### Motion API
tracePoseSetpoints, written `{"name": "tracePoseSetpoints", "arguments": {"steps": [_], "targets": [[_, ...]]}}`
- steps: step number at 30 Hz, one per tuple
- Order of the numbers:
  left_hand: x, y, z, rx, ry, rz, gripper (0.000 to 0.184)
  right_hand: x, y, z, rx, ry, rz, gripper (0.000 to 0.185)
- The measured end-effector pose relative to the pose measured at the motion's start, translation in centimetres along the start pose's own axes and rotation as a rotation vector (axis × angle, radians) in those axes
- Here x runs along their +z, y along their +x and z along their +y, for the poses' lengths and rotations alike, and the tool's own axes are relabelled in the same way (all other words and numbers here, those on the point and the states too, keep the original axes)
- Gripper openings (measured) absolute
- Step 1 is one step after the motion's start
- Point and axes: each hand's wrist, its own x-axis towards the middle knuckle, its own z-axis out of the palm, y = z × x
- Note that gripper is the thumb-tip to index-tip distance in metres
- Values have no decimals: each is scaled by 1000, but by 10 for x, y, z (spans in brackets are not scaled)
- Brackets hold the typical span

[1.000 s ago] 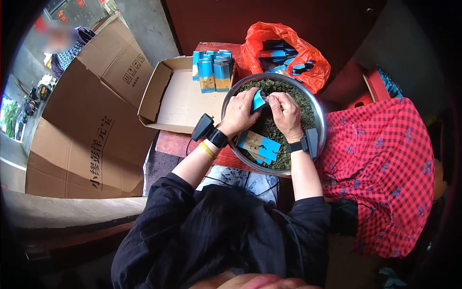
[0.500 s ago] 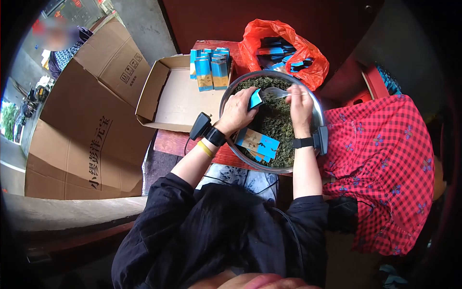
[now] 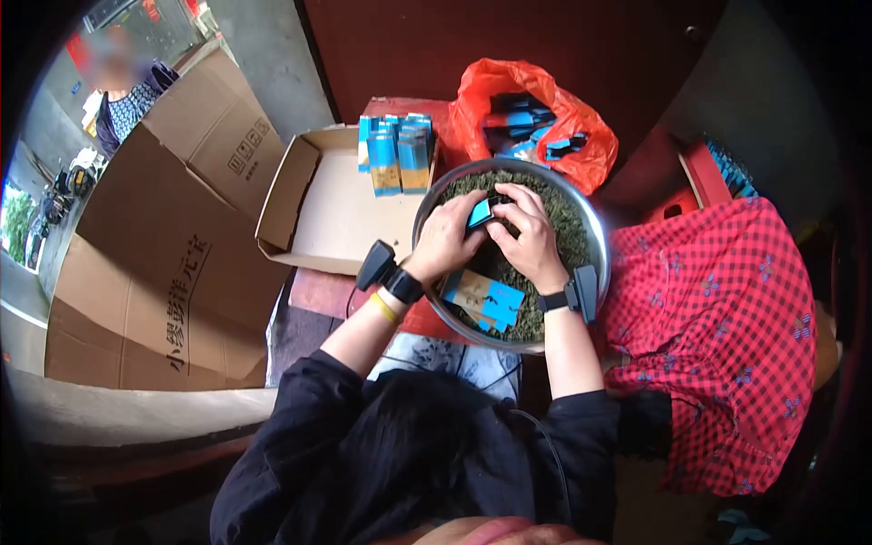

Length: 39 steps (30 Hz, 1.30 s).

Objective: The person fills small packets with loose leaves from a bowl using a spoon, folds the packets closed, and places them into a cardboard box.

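My left hand [image 3: 445, 234] is closed around a small blue tea packet [image 3: 480, 213], tilted over a round metal basin [image 3: 602, 238]. From the other side, my right hand [image 3: 529, 238] has its fingers bent onto the packet's dark upper end. Dark green dried tea leaves [image 3: 568, 204] fill the basin below both hands. Several flat blue-and-tan packets [image 3: 481, 295] lie on the leaves at the near left, below my left hand. The clear utensil seen earlier does not show now.
Upright filled packets [image 3: 386, 168] stand in a shallow cardboard tray [image 3: 331, 204] at left. Behind the basin, a red plastic bag [image 3: 581, 118] holds more packets. A large carton [image 3: 136, 263] is far left, with a person [image 3: 127, 104] behind it. Red checked cloth [image 3: 718, 318] drapes at right.
My right hand has moved left from the basin's right side onto the packet in my left hand. The clear utensil it held has gone from sight. The view has tilted slightly upward.
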Motion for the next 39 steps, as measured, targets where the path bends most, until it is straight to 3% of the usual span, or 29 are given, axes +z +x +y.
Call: {"name": "tracePoseSetpoints", "arguments": {"steps": [2,4,6,9,11,14,18,22,28,31,34,39], "targets": [[-5,-2,9,-1,-14,67,43,-8,3,-4,61,107,117,15],[-10,2,12,-46,-123,-55,35,-12,2,-1,163,217,142,16],[-9,3,15,34,-148,-3,18,-20,3,3,150,239,141,23],[-9,-4,11,-2,-90,-87,27,-28,3,4,85,39,-38,36],[-10,-4,10,-16,21,-200,30,-29,1,-3,137,92,-122,37],[-8,-6,10,72,50,-142,31,-26,-2,4,131,72,-269,49],[-6,-2,9,39,-36,-160,30,-27,3,-7,238,200,-86,41],[-7,-3,11,-26,-46,-195,31,-28,2,-2,208,221,-153,39],[-5,-4,10,68,25,-178,30,-30,0,1,231,225,-206,32],[-6,-3,12,-39,-139,-133,29,-28,-1,2,344,503,-45,23],[-13,-1,14,-38,-167,-128,28,-27,-4,5,457,664,-25,27],[-9,-3,9,-90,-194,-151,32,-20,-2,3,435,566,67,35]]}}
